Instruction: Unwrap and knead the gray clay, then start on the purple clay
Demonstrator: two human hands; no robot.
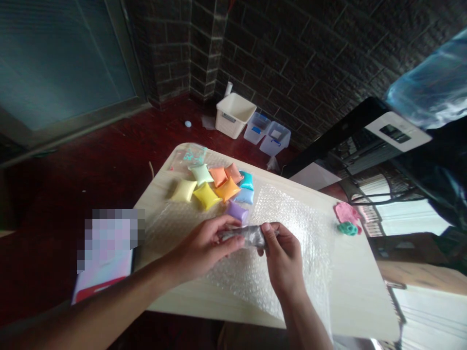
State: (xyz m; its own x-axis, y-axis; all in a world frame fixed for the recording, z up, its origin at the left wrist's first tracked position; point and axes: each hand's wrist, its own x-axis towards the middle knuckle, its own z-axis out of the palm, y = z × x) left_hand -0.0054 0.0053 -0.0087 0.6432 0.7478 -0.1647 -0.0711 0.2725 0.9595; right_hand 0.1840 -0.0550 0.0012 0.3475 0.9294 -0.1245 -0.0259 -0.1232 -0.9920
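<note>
Between my two hands is a small dark grey, shiny packet (254, 236), held above bubble wrap (288, 221). My left hand (211, 239) pinches its left end between thumb and fingers. At its right end, my right hand (283, 248) grips it with the thumb on top. Just beyond the left fingers lies a purple packet (238, 212). Past that sit several puffy coloured packets, among them a yellow packet (206, 196), an orange packet (228, 189), a light blue packet (244, 196) and a teal packet (247, 180). What the grey packet contains cannot be made out.
Pink cloth-like material (346, 212) and a green lump (347, 229) lie at the right edge of the wooden table (359, 282). A white bin (233, 119) and two clear boxes (276, 138) stand on the floor by the brick wall. Left is a partly blurred pinkish panel (105, 248).
</note>
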